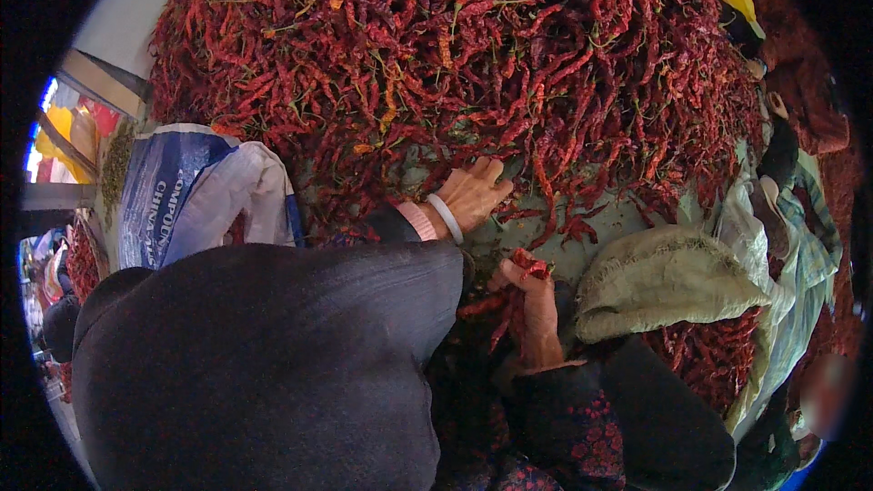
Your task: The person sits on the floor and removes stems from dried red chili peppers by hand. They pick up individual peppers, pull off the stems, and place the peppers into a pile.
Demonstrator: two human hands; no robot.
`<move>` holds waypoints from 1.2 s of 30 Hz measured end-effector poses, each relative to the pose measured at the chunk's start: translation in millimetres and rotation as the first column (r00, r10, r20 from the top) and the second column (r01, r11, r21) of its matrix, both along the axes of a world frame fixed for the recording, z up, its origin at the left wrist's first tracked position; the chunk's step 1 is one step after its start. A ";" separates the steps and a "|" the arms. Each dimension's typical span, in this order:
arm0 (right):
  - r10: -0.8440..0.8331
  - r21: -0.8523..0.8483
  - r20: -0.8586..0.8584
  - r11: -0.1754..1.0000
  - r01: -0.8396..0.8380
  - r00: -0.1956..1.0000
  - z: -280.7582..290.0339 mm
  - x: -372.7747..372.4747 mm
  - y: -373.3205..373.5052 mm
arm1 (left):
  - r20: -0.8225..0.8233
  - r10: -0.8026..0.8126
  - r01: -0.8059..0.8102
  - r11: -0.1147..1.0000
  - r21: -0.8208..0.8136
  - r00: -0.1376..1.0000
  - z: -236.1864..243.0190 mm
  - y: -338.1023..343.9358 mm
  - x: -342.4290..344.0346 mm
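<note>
Red chillies (535, 266) jut from the right grip (538, 298) pinching them, near the left grip (469, 196), whose hold I cannot tell.

The pepper pile (473, 45) occupies the upper centre of the frame, on a work surface (559, 259). The left hand (471, 195) is located at the pile's lower edge, mid-frame. The right hand (538, 309) is located below and to its right, gripping held peppers (535, 265). The first sack (195, 186) is at mid-left, behind a garment (273, 345) at lower left. The second sack (668, 277), at lower right, contains loose peppers (709, 355).
</note>
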State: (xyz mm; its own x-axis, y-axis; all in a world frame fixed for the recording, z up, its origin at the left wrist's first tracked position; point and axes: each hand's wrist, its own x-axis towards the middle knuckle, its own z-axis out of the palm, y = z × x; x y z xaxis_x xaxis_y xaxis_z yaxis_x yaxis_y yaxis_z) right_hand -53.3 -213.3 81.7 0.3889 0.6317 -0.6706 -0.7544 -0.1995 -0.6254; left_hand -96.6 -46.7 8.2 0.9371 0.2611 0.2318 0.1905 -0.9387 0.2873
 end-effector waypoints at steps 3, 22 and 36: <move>0.030 -0.022 -0.010 0.999 -0.030 0.999 1.4 0.8 0.8 | 0.020 -0.009 0.009 1.000 -0.005 1.000 -0.8 1.9 -1.6; -0.138 0.071 0.028 0.988 0.136 0.990 -6.8 16.9 9.4 | 0.089 0.358 0.180 -0.228 -0.957 0.930 70.0 9.0 -33.2; -0.214 0.084 -0.031 0.973 0.216 0.976 -23.3 21.3 -2.3 | 0.225 0.670 0.323 -0.024 -0.946 0.707 71.6 0.2 -35.6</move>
